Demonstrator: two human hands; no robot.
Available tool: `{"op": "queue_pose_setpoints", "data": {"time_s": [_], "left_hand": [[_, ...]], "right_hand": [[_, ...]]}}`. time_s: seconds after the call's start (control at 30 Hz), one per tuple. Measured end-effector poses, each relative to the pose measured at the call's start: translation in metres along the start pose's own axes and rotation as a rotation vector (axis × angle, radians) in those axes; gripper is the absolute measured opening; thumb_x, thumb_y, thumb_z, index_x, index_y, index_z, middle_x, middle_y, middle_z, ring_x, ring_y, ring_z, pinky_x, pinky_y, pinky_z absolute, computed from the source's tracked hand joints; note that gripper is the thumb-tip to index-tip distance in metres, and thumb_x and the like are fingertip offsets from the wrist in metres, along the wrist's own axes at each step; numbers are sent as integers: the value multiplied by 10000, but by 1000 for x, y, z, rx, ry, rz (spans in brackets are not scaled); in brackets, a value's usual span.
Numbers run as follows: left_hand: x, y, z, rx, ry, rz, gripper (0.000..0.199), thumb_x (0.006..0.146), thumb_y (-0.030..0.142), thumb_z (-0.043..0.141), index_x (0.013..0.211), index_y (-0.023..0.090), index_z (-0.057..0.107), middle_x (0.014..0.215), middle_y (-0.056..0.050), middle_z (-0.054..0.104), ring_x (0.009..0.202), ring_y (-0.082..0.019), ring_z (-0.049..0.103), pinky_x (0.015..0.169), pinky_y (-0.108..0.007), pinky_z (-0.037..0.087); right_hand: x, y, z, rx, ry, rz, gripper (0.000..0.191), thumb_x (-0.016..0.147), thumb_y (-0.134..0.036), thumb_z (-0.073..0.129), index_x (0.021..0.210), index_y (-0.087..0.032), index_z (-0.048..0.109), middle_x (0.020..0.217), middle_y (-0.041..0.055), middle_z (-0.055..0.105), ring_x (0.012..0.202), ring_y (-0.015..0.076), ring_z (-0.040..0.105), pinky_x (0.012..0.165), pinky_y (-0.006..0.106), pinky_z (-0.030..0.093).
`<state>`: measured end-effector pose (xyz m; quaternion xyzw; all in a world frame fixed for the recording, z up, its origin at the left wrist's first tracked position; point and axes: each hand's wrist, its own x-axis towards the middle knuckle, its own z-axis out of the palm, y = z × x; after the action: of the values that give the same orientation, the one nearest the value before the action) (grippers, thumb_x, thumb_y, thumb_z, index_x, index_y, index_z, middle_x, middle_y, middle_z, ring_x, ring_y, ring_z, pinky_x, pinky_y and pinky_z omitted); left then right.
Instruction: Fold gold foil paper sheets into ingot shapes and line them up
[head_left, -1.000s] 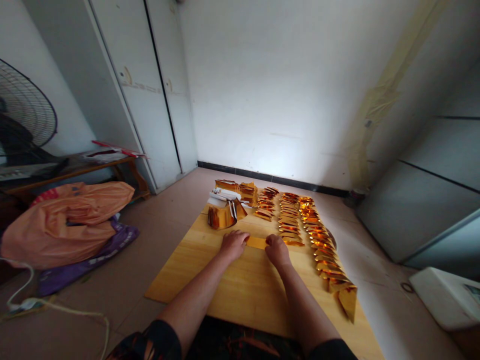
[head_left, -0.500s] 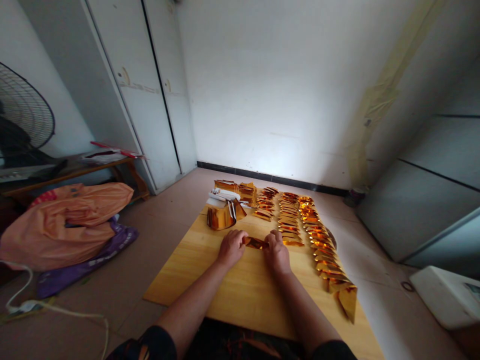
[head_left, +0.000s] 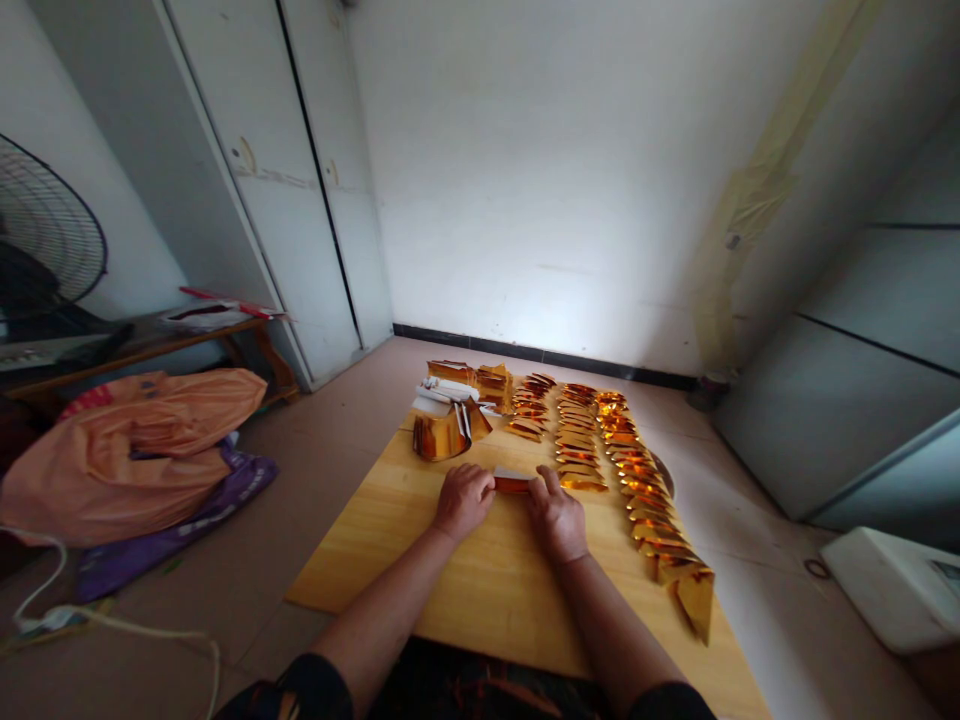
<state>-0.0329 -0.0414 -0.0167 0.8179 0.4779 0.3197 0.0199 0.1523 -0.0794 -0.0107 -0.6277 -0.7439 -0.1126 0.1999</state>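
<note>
A small gold foil paper piece (head_left: 513, 484), with a pale strip along its upper edge, is stretched between my two hands over the wooden board (head_left: 442, 570). My left hand (head_left: 463, 503) pinches its left end. At the right end, my right hand (head_left: 558, 515) grips it with the fingers bent. A curved stack of gold sheets (head_left: 439, 435) stands beyond my left hand. Folded gold pieces lie in a middle row (head_left: 577, 440) just past my right hand, and a longer row (head_left: 649, 500) runs down the right side of the board.
White rolled paper (head_left: 450, 390) and more gold stacks (head_left: 493, 382) sit at the board's far edge. On the floor at left are an orange bag (head_left: 150, 440) and a white cable (head_left: 142, 622). A white box (head_left: 892, 590) stands at right.
The gold piece between my hands now shows a pale strip on top, where it was a creased gold shape. My hands have shifted only slightly.
</note>
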Motion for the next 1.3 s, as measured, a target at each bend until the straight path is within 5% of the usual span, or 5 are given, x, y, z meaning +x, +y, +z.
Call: {"op": "queue_pose_setpoints", "data": {"time_s": [0.27, 0.77, 0.97, 1.13, 1.3], "left_hand": [[-1, 0, 0, -12, -32, 36, 104, 731, 131, 586, 728, 202, 662, 800, -44, 587, 834, -194, 504, 750, -323, 357], [0, 1, -1, -133, -115, 84, 157, 703, 62, 531, 751, 190, 609, 872, -35, 660, 842, -191, 543, 783, -324, 423], [0, -5, 5, -134, -14, 16, 478, 718, 251, 643, 1187, 208, 565, 1268, -90, 548, 1140, -264, 485, 965, -423, 378], [1, -7, 11, -137, -51, -53, 444, 723, 106, 577, 1153, 216, 600, 991, -48, 673, 941, -209, 571, 875, -368, 421], [-1, -1, 11, -266, -42, -134, 393, 673, 36, 547, 1009, 193, 677, 842, -27, 679, 833, -169, 582, 801, -303, 462]], "right_hand": [[1, 6, 0, 183, 15, 29, 175, 842, -214, 554, 747, -231, 699, 915, 43, 606, 798, 138, 548, 647, 218, 368], [1, 14, -2, 269, -71, 30, 138, 847, -248, 563, 801, -229, 692, 844, 33, 623, 826, 163, 518, 698, 257, 296], [0, 14, -5, 276, -107, 12, 148, 832, -232, 553, 841, -243, 701, 894, 38, 643, 852, 171, 534, 709, 268, 298], [-2, 13, -7, 331, -132, -6, 144, 794, -246, 560, 876, -246, 678, 973, 29, 662, 916, 187, 556, 760, 282, 333], [6, 13, 7, 470, -110, 198, 204, 755, -272, 573, 942, -207, 620, 854, 33, 671, 799, 178, 597, 702, 266, 401]]}}
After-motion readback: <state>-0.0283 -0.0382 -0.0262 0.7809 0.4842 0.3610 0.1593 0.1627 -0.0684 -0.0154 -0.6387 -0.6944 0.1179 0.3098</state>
